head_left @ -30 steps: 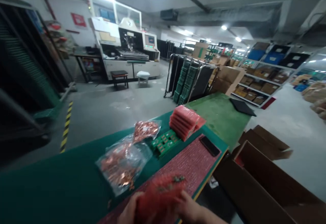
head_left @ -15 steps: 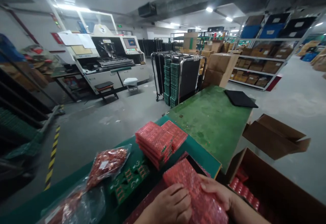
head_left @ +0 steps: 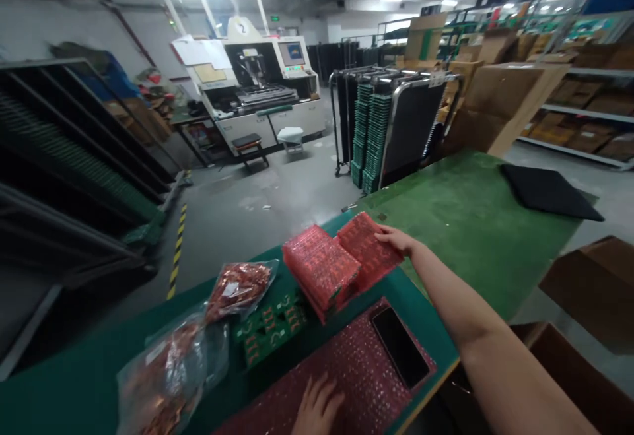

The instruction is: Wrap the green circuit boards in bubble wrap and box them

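My right hand (head_left: 395,238) grips the right edge of a red bubble-wrap pack (head_left: 367,247), thumb and fingers at its upper corner. That pack lies against the right side of a stack of red bubble-wrap packs (head_left: 319,263), where green board edges peek out. Low in the view, my left hand (head_left: 319,403) rests with fingers spread on a dark pink bubble-wrap sheet (head_left: 347,362), holding nothing. A black phone (head_left: 400,346) lies on that sheet's right part. Left of the sheet are green circuit boards (head_left: 270,333) with copper-coloured parts.
Clear bags of copper-coloured pieces (head_left: 242,286) lie at left on the dark green table (head_left: 89,369). A lighter green table (head_left: 460,224) adjoins, bearing a black mat (head_left: 549,191). Cardboard boxes (head_left: 594,283) stand at right. Beyond are a wheeled rack (head_left: 413,128) and a machine (head_left: 262,92).
My right hand has carried the red pack from in front of me to beside the stack. My left hand has let go of it and dropped to the sheet. The view has turned left.
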The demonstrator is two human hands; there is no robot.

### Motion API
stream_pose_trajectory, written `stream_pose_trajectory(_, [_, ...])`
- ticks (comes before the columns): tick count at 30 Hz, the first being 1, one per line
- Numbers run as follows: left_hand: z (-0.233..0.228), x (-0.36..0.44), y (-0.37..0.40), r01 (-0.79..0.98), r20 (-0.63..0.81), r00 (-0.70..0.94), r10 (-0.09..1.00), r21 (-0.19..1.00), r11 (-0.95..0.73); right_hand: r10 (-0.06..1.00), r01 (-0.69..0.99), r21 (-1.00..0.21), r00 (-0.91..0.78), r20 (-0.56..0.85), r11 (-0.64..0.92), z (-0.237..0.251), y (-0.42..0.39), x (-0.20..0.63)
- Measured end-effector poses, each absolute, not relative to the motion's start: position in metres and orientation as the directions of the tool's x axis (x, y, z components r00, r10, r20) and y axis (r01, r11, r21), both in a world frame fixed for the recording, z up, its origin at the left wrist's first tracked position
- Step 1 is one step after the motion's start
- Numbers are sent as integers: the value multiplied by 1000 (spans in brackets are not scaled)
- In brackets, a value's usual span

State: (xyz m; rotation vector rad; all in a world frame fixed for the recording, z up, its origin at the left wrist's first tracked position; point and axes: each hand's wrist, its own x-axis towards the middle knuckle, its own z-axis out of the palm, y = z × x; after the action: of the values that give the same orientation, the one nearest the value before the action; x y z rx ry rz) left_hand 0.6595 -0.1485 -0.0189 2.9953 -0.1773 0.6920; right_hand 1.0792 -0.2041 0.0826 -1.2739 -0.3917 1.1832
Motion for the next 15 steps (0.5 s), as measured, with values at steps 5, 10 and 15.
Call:
stream_pose_trajectory(5, [-11, 632, -90, 418, 186, 863, 470, 261, -870, 810, -291, -912, 433, -395, -289, 56, -183, 1087])
stream_pose_trajectory(10, [30, 667, -10, 690, -252, 720, 647, 150, -709, 801, 122, -947, 571, -179, -298, 38, -186, 1091])
stream_pose_trajectory(15, [49, 696, 17, 621, -500, 708, 498, 105, -777, 744, 297, -904, 667, -35, -309, 24, -194, 1090])
